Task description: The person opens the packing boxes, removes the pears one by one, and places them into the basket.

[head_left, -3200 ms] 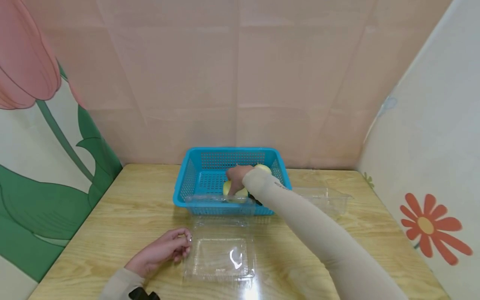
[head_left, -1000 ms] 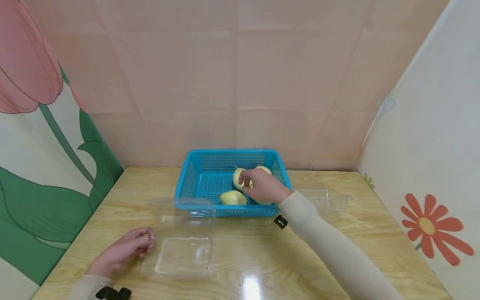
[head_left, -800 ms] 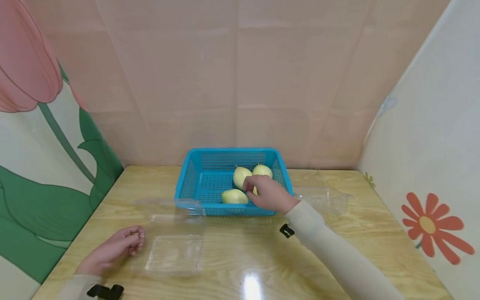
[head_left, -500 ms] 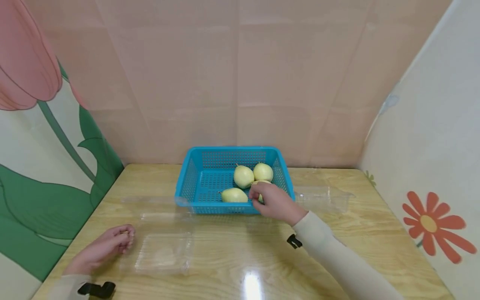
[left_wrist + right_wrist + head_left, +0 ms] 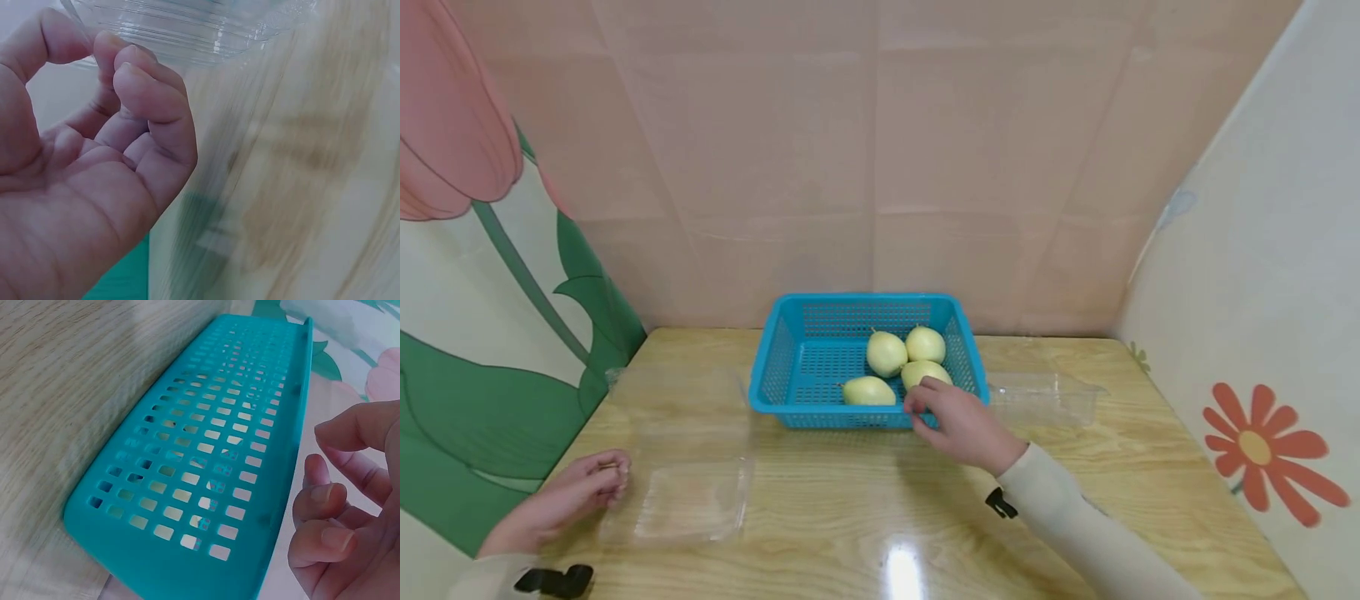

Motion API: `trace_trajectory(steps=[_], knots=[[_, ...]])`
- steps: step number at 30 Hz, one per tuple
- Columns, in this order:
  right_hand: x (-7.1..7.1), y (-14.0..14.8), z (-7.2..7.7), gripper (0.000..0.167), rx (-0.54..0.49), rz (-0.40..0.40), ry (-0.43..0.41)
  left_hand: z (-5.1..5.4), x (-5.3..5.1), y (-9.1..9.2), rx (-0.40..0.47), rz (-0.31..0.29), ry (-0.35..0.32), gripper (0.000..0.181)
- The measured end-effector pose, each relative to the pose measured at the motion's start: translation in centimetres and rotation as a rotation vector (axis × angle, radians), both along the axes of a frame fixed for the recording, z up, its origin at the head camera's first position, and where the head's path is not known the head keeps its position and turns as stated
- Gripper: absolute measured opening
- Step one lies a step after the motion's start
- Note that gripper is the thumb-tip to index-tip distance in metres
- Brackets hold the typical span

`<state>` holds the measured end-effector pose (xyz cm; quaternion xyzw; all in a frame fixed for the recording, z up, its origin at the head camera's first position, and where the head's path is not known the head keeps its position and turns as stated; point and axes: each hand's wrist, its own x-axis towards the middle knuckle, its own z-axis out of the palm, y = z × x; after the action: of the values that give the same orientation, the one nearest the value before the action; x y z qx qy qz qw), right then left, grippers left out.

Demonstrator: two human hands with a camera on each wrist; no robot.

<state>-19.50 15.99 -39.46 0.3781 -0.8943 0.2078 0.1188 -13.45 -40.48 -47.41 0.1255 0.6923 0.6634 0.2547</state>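
Observation:
My left hand pinches the rim of a clear plastic clamshell box, its lid raised, over the table's left part. In the left wrist view, thumb and fingertips meet at the edge of the thin clear plastic. Several pale yellow-green pears lie in the blue basket, grouped toward its right side. Just over the basket's front right rim is my right hand, fingers loosely curled and holding nothing. The right wrist view has this hand beside the perforated basket wall.
Another clear plastic container stands right of the basket. The wooden table meets a pinkish backdrop behind, with painted panels on the left and right.
My left hand has drawn the clear box leftward, away from the basket's front. My right hand has left the pears inside the basket and come back toward the front right rim.

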Motion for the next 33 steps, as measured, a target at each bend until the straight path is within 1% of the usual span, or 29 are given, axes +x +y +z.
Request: trace_trajectory(steps=[3,5,7,9,14,16,18,20,22,26,28,30,33], knots=[[0.3,0.1,0.1,0.011,-0.001,0.007,0.016,0.2,0.2,-0.5,-0.025,0.009,0.020,0.023],[0.5,0.3,0.1,0.012,-0.004,0.009,0.021,0.3,0.3,-0.6,-0.059,0.033,0.030,0.021],[0.6,0.5,0.1,0.013,-0.001,0.012,0.013,0.3,0.3,-0.5,-0.108,0.075,0.038,0.021],[0.8,0.5,0.1,0.013,0.004,0.016,-0.004,0.4,0.2,-0.1,-0.170,0.154,0.039,0.021],[1.2,0.5,0.2,0.011,0.013,0.026,-0.036,1.0,-0.5,1.7,-0.345,0.393,0.039,0.022],[1.4,0.5,0.2,0.011,0.017,0.027,-0.038,1.1,-0.9,2.3,-0.400,0.451,0.038,0.024],[1.7,0.4,0.1,0.012,0.025,0.026,-0.040,1.2,-1.4,2.8,-0.438,0.484,0.037,0.029],[1.8,0.4,0.0,0.013,0.029,0.030,-0.045,1.2,-1.8,3.1,-0.462,0.510,0.050,0.034],[2.0,0.3,-0.2,0.013,0.029,0.041,-0.056,1.1,-2.3,3.5,-0.468,0.539,0.085,0.039],[2.4,0.0,-0.5,0.013,0.038,0.065,-0.053,0.9,-3.3,4.4,-0.486,0.610,0.180,0.044],[2.5,-0.2,-0.8,0.013,0.045,0.075,-0.034,0.8,-3.8,5.0,-0.525,0.648,0.223,0.045],[2.6,-0.4,-0.9,0.013,0.056,0.078,-0.025,0.9,-4.4,5.5,-0.584,0.688,0.265,0.045],[2.7,-0.6,-1.2,0.013,0.063,0.085,-0.046,0.9,-5.1,6.2,-0.685,0.736,0.314,0.044]])
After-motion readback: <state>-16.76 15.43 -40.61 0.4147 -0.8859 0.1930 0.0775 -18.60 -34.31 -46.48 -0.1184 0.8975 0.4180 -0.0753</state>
